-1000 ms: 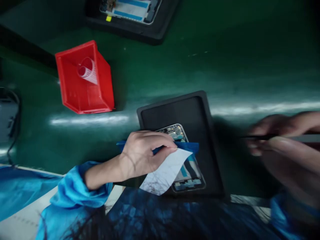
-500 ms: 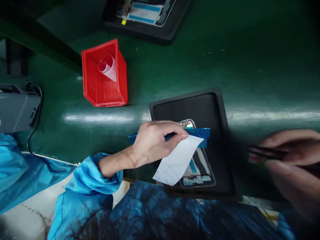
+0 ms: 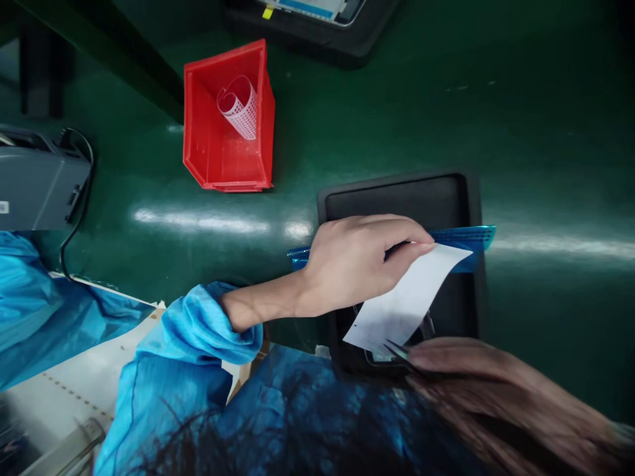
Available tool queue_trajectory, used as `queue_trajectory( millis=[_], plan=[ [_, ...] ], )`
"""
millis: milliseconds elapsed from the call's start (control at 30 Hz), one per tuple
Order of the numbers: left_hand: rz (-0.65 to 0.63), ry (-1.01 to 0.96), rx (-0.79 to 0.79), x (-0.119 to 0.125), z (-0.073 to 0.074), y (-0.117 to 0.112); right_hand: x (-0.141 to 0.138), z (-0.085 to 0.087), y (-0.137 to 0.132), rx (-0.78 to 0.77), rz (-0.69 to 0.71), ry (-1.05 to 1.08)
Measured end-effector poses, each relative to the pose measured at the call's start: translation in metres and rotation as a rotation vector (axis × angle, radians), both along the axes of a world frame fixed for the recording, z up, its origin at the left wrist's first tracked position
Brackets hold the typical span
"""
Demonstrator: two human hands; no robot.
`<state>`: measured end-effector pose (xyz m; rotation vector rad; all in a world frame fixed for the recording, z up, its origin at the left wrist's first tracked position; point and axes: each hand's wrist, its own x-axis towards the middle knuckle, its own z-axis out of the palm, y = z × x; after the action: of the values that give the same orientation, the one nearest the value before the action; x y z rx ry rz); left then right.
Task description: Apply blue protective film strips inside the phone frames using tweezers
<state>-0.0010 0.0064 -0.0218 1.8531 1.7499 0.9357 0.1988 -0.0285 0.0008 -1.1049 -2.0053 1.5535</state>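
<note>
My left hand (image 3: 360, 261) is closed on a blue strip (image 3: 464, 238) and a white paper sheet (image 3: 404, 304), held over a black tray (image 3: 397, 195) on the green table. The sheet hangs down and covers most of the opened phone (image 3: 424, 329) lying in the tray. My right hand (image 3: 476, 383), blurred and close to the camera at the lower right, pinches dark tweezers (image 3: 397, 350). The tweezer tips sit at the lower edge of the white sheet, over the phone's bottom end.
A red bin (image 3: 223, 139) holding a curled perforated strip (image 3: 241, 106) stands at the back left. A second black tray (image 3: 317, 23) with another phone lies at the far edge. A grey device (image 3: 34, 178) with a cable sits at the left. Blue sleeves fill the bottom.
My right hand swung in from the right with the tweezers, down to the sheet's lower edge. My left hand shifted right with the blue strip and paper. The view drifted left.
</note>
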Motion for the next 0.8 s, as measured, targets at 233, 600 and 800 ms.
queue_trajectory(
  millis=[233, 600, 800],
  plan=[
    [-0.071, 0.308, 0.224, 0.003, -0.009, -0.005, -0.012, -0.012, 0.011, 0.129, 0.201, 0.106],
    [-0.049, 0.465, 0.274, 0.004, -0.008, -0.003, -0.020, -0.004, 0.017, 0.069, 0.218, 0.063],
    [-0.046, 0.491, 0.250, 0.006, -0.009, -0.003, -0.022, -0.009, 0.017, 0.080, 0.206, 0.080]
  ],
)
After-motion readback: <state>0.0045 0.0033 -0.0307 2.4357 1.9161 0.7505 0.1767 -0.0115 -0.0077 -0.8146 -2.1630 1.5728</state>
